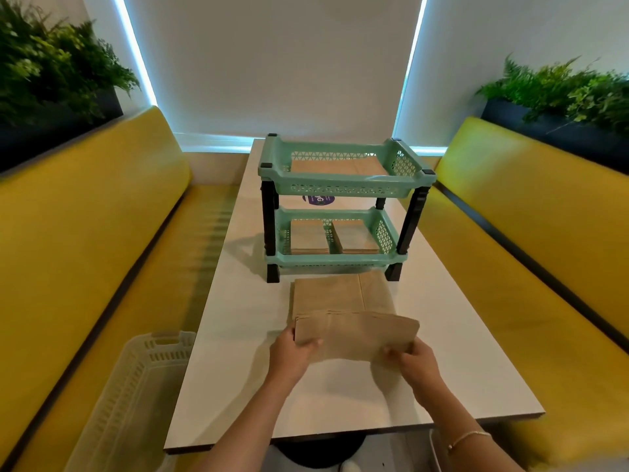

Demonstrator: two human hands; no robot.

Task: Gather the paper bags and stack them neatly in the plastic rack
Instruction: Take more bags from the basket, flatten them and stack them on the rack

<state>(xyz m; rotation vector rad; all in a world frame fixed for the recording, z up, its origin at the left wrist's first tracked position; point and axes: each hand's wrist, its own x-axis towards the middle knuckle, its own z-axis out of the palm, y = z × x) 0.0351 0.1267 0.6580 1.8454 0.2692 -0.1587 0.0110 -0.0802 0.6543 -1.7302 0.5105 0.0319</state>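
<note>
Now: left hand (292, 352) gripping left end of paper bag bundle (355, 333), right hand (413, 361) pinching right end, bundle being held just above white table (476, 352). More flat bags (340, 292) lying on table beneath, right in front of teal plastic rack (343, 206). Bags already sitting in both rack tiers. White basket (136, 386) resting on yellow bench (85, 233) at left.
</note>
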